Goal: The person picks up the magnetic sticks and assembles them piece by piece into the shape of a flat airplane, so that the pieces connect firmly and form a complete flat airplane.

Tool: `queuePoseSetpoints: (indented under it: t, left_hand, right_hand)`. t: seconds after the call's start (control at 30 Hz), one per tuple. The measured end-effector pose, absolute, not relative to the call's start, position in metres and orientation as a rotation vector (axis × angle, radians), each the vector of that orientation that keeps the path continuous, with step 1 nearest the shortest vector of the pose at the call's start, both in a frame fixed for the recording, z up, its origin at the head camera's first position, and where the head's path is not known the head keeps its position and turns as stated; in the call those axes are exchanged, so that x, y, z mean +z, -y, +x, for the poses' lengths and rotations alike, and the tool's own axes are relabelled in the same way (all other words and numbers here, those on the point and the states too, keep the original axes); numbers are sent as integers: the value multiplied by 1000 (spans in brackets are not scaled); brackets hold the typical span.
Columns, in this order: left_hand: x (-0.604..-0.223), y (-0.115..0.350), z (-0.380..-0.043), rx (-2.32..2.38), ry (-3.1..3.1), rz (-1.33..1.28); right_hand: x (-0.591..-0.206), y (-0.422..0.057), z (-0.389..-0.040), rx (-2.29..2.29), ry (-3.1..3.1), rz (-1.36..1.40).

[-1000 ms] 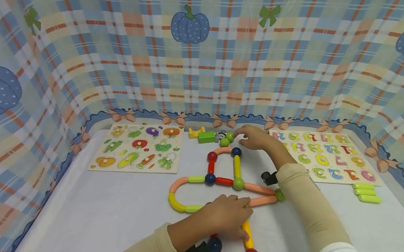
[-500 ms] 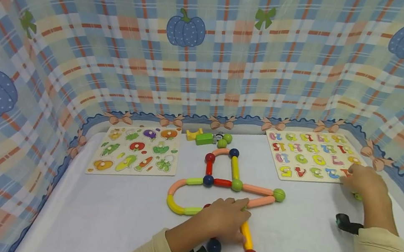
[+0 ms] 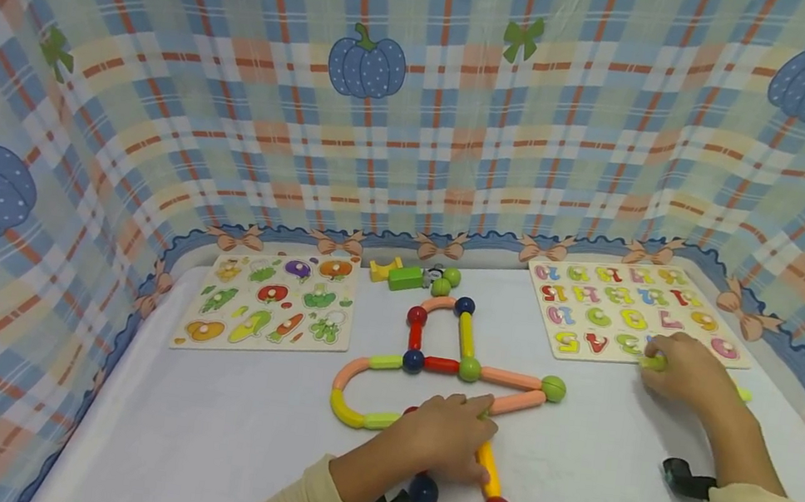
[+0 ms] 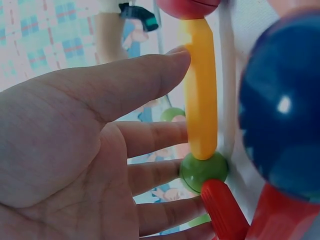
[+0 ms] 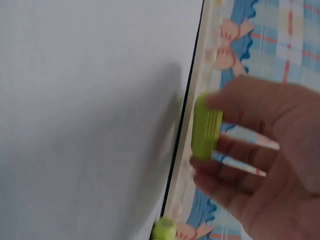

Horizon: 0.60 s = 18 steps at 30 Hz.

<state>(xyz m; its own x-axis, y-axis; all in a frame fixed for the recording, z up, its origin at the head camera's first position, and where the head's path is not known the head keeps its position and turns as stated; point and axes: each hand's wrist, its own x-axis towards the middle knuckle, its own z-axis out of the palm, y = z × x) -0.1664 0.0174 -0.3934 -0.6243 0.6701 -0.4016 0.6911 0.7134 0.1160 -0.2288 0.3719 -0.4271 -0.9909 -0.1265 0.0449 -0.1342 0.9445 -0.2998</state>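
My left hand [image 3: 446, 436] rests over the lower part of a figure of magnetic sticks and balls. In the left wrist view its thumb touches a yellow stick [image 4: 201, 90], and the straight fingers reach to a green ball [image 4: 204, 171] and a red stick [image 4: 222, 207]. A large blue ball [image 4: 285, 105] is close by. My right hand [image 3: 689, 374] pinches a short light green stick [image 5: 205, 127] between thumb and fingers, in front of the number puzzle board [image 3: 618, 307]. Right of the figure's pointed end, marked by a green ball [image 3: 553, 388], is this hand.
A vegetable puzzle board [image 3: 213, 320] lies at the back left. Between the boards, near the curtain, sit a green block [image 3: 406, 278], a yellow piece [image 3: 385, 268] and green balls. Another light green stick [image 5: 164, 229] lies beyond my right hand. A plaid curtain [image 3: 416, 144] walls the table.
My right hand has moved from the back middle to the right, by the light green sticks, then back left with one pinched. The left hand has stayed on the figure.
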Motion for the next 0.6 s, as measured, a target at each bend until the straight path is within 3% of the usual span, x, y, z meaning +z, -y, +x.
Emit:
queuePoseSetpoints:
  t: [0.23,0.43,0.6]
  left_hand:
    - [-394,-16,-166,-71,-2517,1070]
    - [-395,-15,-167,-59,-2512,1068]
    - [-396,-16,-165,-61,-2507,1069]
  right_hand:
    - [-435,-308,-218,737,2928,653]
    - [-436,-296,-216,743,2927,709]
    - [-432,-315,-213,808,2929,647]
